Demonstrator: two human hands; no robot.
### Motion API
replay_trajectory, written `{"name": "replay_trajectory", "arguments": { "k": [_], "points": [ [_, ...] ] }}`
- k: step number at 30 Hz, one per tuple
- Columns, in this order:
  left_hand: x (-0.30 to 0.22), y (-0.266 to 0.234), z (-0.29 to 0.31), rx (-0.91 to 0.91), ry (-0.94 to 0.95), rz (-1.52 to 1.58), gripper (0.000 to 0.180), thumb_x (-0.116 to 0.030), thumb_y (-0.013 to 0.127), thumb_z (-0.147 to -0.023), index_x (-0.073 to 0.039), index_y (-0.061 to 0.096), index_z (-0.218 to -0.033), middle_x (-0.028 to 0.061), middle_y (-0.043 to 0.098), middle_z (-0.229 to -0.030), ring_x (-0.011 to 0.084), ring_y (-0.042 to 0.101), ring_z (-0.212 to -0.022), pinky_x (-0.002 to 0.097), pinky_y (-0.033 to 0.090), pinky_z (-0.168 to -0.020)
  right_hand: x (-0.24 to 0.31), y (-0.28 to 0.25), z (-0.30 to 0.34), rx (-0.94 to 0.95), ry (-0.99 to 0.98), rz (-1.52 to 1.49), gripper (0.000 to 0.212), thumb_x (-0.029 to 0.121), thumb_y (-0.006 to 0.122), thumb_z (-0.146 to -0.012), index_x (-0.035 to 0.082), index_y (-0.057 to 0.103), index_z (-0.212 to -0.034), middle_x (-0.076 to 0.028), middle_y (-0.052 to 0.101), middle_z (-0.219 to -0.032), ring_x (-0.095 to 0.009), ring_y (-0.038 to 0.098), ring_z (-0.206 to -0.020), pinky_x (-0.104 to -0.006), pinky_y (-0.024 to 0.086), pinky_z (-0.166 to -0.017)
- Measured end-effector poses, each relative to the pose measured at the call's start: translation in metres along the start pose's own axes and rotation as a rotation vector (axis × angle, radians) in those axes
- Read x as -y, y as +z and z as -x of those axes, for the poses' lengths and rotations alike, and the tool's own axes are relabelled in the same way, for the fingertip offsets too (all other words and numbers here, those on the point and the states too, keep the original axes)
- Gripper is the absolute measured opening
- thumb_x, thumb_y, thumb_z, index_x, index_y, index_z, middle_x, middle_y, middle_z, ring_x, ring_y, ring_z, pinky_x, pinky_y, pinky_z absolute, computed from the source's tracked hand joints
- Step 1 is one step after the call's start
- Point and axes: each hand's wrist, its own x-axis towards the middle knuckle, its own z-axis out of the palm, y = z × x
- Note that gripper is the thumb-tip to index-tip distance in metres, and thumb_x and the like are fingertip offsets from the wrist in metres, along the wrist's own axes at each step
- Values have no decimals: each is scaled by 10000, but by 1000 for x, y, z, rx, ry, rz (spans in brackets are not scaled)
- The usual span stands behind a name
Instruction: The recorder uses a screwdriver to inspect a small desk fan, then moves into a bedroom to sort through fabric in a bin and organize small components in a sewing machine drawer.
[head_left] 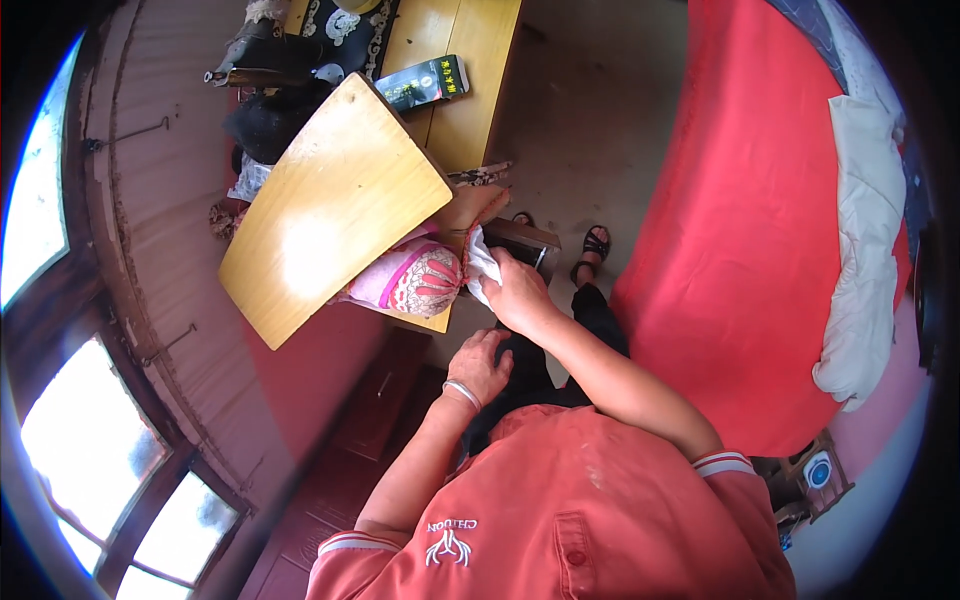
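Observation:
My right hand [522, 292] is closed on a crumpled white tissue-like sheet [482, 262], beside the open end of a brown cardboard piece [470, 212]. My left hand [480, 368] is lower and to the left, against my dark trousers, its fingers loosely extended and nothing seen in it. Just left of the white sheet lies a pink cloth bundle [390, 280] with a lace-patterned, gathered end [428, 282]. Partly over the bundle, a tilted yellow wooden board [340, 190] hides what is beneath it.
A partly seen open drawer [530, 238] is beyond my right hand. A dark green box [425, 83] lies on a yellow wooden table [465, 110], with black bags [270, 120] to its left. On the right are a red-covered bed [740, 230] and white bedding [862, 250].

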Motion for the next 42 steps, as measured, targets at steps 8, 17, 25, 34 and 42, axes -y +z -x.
{"name": "replay_trajectory", "arguments": {
  "k": [8,17,25,34,42],
  "points": [
    [20,-1,3,-63,7,236,354,-123,581,-778,-37,546,-1120,168,586,-1060,320,591,-935,378,476,-831,4,-19,38,-28,53,58,358,141,556,-800,8,478,-1123,-254,601,-980,-415,582,-903,-470,463,-782],
    [-6,-14,-1,-328,73,134,274,-64,576,-762,-8,534,-1027,145,589,-957,288,604,-866,378,484,-768,-35,18,5,-78,146,-380,365,186,549,-825,-5,530,-1135,-254,619,-969,-399,595,-932,-434,467,-829],
    [-26,-32,-20,-400,327,-55,586,8,597,-661,-29,393,-1209,217,407,-1234,403,419,-1141,443,380,-947,-3,6,25,-30,206,76,260,206,556,-826,-25,499,-932,-254,622,-810,-391,623,-787,-468,495,-678],
    [-22,-36,23,-201,494,-22,611,-16,614,-651,-49,437,-1234,187,434,-1243,364,452,-1140,410,404,-944,-34,-49,115,-50,-86,190,440,92,594,-750,91,498,-1180,-118,615,-931,-299,617,-818,-397,505,-683],
    [-20,-45,10,-77,509,-114,423,-87,716,-601,-84,569,-997,93,599,-889,288,573,-932,401,449,-871,-32,-67,122,207,-246,179,385,120,611,-719,119,569,-1102,-89,623,-903,-283,621,-798,-398,507,-672]
  ]
}}
